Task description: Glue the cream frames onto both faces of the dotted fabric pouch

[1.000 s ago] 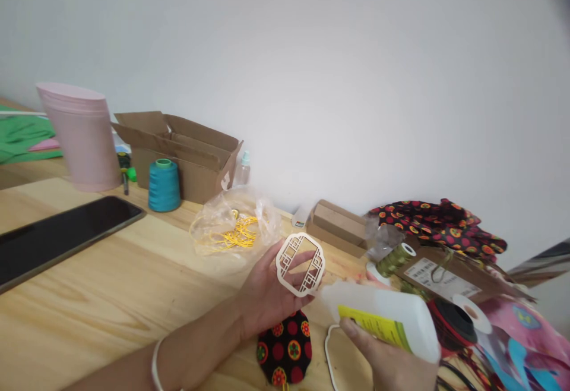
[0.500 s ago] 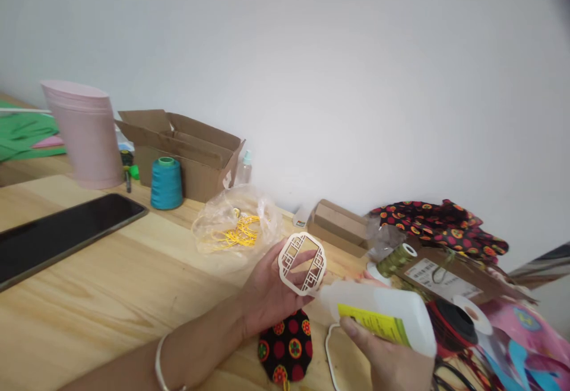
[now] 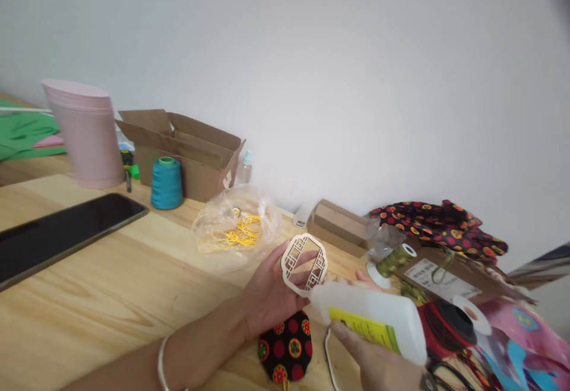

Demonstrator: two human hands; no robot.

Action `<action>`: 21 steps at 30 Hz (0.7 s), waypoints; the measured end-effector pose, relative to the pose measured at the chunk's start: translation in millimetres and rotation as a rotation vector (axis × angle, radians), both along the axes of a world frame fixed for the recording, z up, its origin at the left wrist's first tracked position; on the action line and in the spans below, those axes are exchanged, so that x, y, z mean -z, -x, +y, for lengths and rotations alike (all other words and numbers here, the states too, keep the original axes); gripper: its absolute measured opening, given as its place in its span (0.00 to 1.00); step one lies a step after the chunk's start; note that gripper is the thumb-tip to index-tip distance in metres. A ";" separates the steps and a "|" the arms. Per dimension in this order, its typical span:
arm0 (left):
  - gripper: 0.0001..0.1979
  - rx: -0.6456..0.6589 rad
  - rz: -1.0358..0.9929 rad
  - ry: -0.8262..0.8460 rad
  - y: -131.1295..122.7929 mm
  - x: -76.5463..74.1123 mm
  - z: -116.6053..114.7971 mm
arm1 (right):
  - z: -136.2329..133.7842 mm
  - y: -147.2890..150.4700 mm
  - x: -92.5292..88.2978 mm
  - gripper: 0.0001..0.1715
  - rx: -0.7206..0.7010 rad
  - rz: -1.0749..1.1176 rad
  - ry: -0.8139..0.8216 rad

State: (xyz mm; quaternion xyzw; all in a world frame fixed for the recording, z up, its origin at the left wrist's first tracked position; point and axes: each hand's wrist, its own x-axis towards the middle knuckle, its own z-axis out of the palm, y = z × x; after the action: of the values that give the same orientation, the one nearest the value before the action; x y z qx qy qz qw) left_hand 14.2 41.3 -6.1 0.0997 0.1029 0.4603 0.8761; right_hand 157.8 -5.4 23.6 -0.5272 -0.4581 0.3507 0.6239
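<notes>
My left hand (image 3: 269, 293) holds up a pale wooden lattice frame (image 3: 304, 264) by its lower edge, fingers curled behind it. My right hand (image 3: 378, 362) grips a white plastic bottle (image 3: 371, 319) with a yellow-green label, lying almost level, its nozzle end touching the frame's lower right rim. Below the left hand a black piece of cloth with red and orange dots (image 3: 285, 349) lies on the wooden table (image 3: 111, 284). Beside it lies a thin white outline piece (image 3: 328, 352), partly hidden by my right hand.
A clear bag of yellow cords (image 3: 236, 224), a teal thread cone (image 3: 166, 183), an open cardboard box (image 3: 182, 153), a pink bucket (image 3: 84, 134) and a black tablet (image 3: 57, 233) sit to the left. A small flat box (image 3: 341, 224), olive ribbon spool (image 3: 394, 260), dotted fabric (image 3: 439, 221) and black spool (image 3: 454, 319) crowd the right.
The bottle has moved left, bringing its nozzle up against the frame's lower rim. The left hand and frame shifted slightly right and down.
</notes>
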 end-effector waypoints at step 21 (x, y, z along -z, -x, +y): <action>0.24 -0.129 0.065 0.004 -8.4 -3.1 -0.1 | 0.4 0.8 6.8 0.34 0.011 -0.121 -0.078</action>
State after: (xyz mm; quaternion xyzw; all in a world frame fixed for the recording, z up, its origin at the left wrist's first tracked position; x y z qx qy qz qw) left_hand 22.6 41.3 -3.1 0.1060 0.1384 0.5122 0.8410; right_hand 157.0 -5.0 16.8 -0.5252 -0.5056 0.2965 0.6170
